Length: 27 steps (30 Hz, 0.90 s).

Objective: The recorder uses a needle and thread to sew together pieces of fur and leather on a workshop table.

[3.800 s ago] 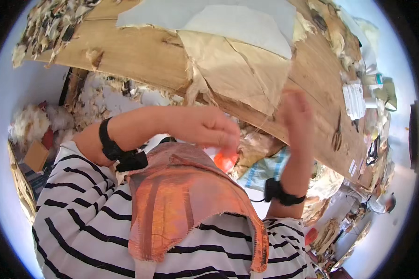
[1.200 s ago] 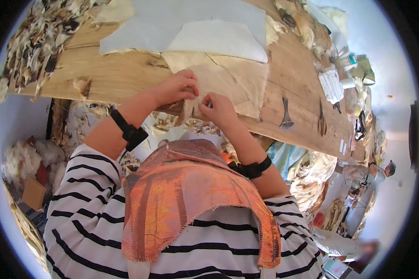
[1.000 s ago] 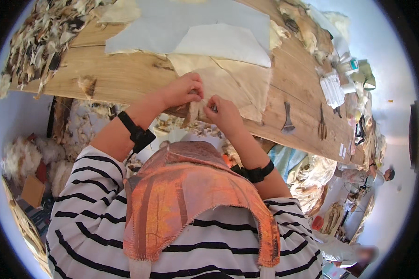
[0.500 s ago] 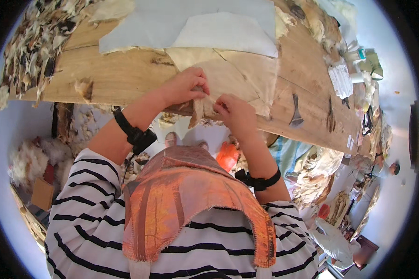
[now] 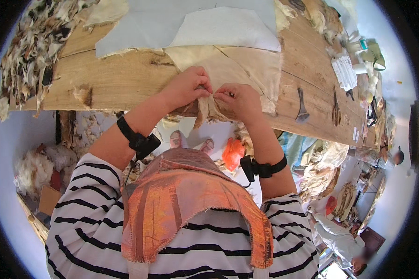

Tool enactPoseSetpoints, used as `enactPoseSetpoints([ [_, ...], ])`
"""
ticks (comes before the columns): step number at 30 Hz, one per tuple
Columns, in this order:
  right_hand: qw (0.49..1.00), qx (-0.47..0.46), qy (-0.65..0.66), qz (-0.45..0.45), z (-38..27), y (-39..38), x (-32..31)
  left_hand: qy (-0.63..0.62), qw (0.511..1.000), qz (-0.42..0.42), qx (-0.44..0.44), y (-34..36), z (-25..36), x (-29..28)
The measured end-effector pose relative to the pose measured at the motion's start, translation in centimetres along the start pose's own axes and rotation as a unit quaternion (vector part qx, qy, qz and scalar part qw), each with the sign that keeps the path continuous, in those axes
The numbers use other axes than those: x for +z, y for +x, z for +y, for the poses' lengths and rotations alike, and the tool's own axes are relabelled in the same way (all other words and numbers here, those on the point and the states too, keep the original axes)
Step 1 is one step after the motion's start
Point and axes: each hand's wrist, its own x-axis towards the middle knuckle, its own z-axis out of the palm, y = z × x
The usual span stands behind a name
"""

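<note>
At the upper centre of the frame, the left hand (image 5: 190,87) and right hand (image 5: 242,98) are now closer together, both pinching the thin cream-coloured hide sheet (image 5: 235,73) by its lower edge, so the work gathers at one spot.

Pinched in the left fingers (image 5: 204,84) and right fingers (image 5: 225,96), nearly touching: a ragged pale flap (image 5: 203,110), at the near edge of a wooden desk (image 5: 121,76). Just beyond the fingers, a cream hide (image 5: 246,72); farther beyond, overlapping grey and white sheets (image 5: 228,28). Right of the fingers, a flared tool (image 5: 301,106), then scissors (image 5: 336,109). Far left of them, fur scraps (image 5: 30,58). Below and slightly right of them, an orange-red bundle (image 5: 233,153).
</note>
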Motion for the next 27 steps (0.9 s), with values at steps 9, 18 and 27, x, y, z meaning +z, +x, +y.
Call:
enactPoseSetpoints([
  [9, 0.995, -0.050, 0.061, -0.054, -0.2, 0.9, -0.5, 0.034, 0.998, 0.039, 0.028, -0.6, 0.1, 0.3],
  [18, 0.986, -0.165, -0.027, 0.018, 0.9, 1.6, 1.9, 0.027, 0.999, 0.028, 0.032, 0.0, 0.0, 0.0],
  [27, 0.984, -0.176, 0.025, 0.013, -0.2, 0.3, 3.1, -0.001, 0.999, 0.011, 0.036, 0.7, -0.2, -0.1],
])
